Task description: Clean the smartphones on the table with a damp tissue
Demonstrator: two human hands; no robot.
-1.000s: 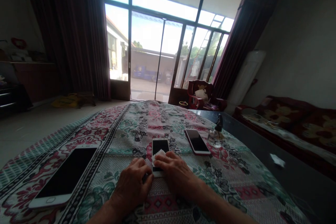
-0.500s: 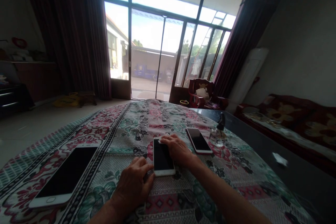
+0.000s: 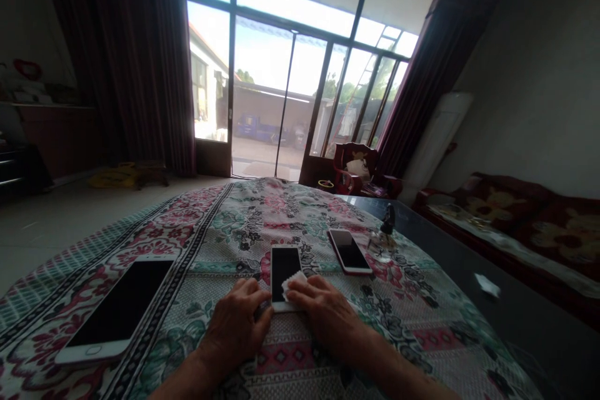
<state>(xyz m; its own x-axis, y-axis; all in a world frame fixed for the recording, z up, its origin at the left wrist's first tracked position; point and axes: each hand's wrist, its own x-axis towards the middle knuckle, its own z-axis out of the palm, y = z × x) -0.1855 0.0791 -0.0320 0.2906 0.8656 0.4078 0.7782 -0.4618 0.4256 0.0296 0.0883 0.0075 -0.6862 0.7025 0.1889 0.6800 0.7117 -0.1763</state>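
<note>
A white phone (image 3: 285,264) with a dark screen lies face up in the middle of the patterned cloth (image 3: 220,231). My left hand (image 3: 237,325) rests against its near left edge, fingers curled on the rim. My right hand (image 3: 321,312) presses a small white wipe (image 3: 294,281) onto the near end of the screen, fingers closed over it. The phone's near end is hidden under my fingers.
A larger white phone (image 3: 115,309) lies at the left. A red-edged phone (image 3: 349,251) lies to the right, beside a small glass bottle (image 3: 383,240). A dark table (image 3: 492,306) with a white scrap (image 3: 487,285) and a sofa (image 3: 539,225) are at the right.
My right hand went up to the far end of the phone with the wipe, then came back down to the near end. My left hand stayed at the phone's edge.
</note>
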